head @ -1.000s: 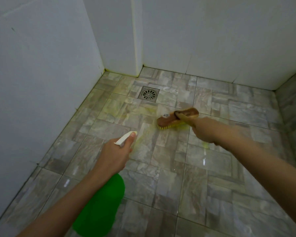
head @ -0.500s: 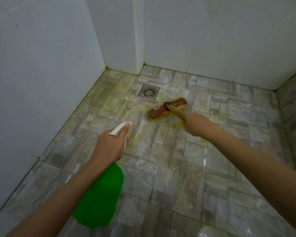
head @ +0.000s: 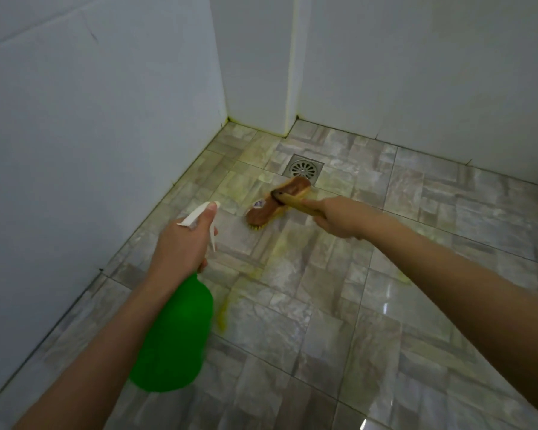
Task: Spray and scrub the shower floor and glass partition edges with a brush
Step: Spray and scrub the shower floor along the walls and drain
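Brush (head: 278, 204) sits bristles-down on the floor (head: 416, 336), just below the drain (head: 303, 167); long axis runs low-left to up-right. Its handle angles back to the R hand (head: 339, 217), fingers (head: 322, 224) clenched round it. L hand (head: 180, 243) grips the spray bottle (head: 174, 333) neck, thumb along the white nozzle, aimed fwd twd the brush. Brush back: brown wood, oval; bristles yellow. Bottle: green plastic. Floor: glossy stone-look tiles w/ yellowish smears.

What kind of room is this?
Most likely a shower or bathroom. A metal drain sits in the tiled floor, plain white walls stand close around, and the right hand holds a brush to the tiles while the left hand holds a green spray bottle.
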